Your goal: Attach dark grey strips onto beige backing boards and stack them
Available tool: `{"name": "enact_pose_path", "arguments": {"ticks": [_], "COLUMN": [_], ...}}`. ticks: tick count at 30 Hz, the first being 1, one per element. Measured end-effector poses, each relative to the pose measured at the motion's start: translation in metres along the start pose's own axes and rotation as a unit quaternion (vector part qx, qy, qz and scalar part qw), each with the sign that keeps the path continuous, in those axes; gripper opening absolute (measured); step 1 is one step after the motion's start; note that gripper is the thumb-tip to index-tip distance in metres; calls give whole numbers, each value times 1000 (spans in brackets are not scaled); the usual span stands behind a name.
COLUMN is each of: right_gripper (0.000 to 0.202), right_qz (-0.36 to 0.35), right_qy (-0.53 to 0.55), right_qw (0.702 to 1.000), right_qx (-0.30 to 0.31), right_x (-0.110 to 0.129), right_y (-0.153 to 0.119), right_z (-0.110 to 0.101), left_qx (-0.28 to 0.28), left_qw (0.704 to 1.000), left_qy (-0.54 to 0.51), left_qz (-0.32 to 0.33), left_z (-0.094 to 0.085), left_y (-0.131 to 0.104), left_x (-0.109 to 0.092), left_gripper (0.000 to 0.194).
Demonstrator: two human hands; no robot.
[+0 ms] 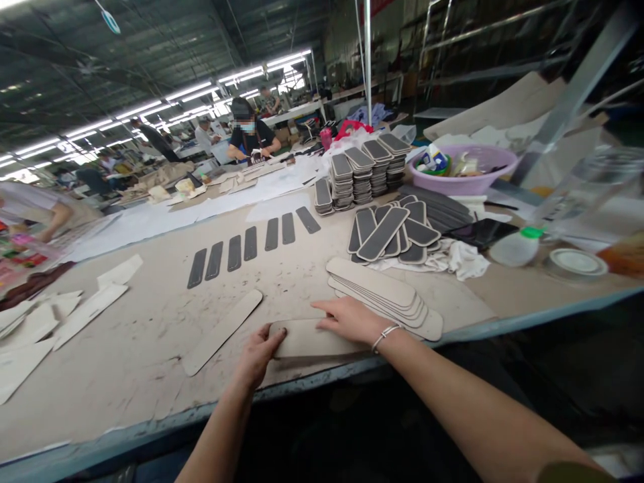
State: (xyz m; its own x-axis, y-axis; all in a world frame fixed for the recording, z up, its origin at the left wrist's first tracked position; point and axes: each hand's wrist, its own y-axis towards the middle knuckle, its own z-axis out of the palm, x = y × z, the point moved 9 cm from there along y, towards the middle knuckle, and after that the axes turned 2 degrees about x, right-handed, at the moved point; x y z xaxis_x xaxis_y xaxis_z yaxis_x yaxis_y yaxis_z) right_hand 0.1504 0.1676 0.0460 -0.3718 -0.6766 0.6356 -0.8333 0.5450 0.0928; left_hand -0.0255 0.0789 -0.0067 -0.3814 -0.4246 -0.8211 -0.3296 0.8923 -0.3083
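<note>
My left hand [259, 352] grips the left end of a beige rounded panel [312, 341] near the table's front edge, its thumb on top. My right hand [347, 318] rests over the same panel's far edge, index finger stretched out leftward and the other fingertips on the panel. Right beside that hand lies a fanned stack of similar beige panels [375, 282] with dark edges. Another single beige panel [226, 332] lies slantwise left of my left hand. What is under the held panel is hidden.
Several dark strips [234, 253] lie in a row farther back. Beyond the stack are a loose pile of dark panels with pale borders [385, 231], tall stacks of them [342, 181], a purple basin [463, 178] and a green-capped bottle [516, 247]. A masked co-worker [251, 137] works across the table.
</note>
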Motion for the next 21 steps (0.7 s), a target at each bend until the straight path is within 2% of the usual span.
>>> {"name": "enact_pose_path", "arguments": {"ticks": [2,4,6,10,12,14,16,18,20,21], "right_gripper": [43,43,41,33,37,38,38,39,41,42], "right_qz": [-4,-31,-74,-118,-116,-121,-136,-150,-155,-156], "right_qy": [-92,-146,-158,-161,-174,-180,-183,-184,-174,-166], "right_qw": [995,988,984,979,976,975,972,970,971,972], "right_qx": [-24,-38,-29,38,52,55,49,50,49,50], "right_x": [-5,-1,9,16,7,-5,-17,-27,-35,-38], "right_y": [-2,-5,-9,-21,-26,-26,-22,-17,-13,-12], "right_z": [-1,2,13,47,60,68,73,79,83,84], "left_qx": [-95,-141,-154,-134,-134,-161,-202,-241,-274,-298], "left_qw": [978,944,931,894,887,889,896,906,914,912], "left_qy": [184,295,327,422,434,425,396,335,271,255], "left_qz": [-29,-44,-50,-63,-76,-59,16,95,129,117], "left_z": [-24,-38,-43,-38,-40,-48,-59,-72,-90,-102], "left_y": [3,4,1,-10,-18,-28,-43,-68,-100,-119], "left_x": [10,14,15,9,6,-1,-13,-15,2,18], "left_gripper": [41,37,35,36,41,49,46,33,27,27]}}
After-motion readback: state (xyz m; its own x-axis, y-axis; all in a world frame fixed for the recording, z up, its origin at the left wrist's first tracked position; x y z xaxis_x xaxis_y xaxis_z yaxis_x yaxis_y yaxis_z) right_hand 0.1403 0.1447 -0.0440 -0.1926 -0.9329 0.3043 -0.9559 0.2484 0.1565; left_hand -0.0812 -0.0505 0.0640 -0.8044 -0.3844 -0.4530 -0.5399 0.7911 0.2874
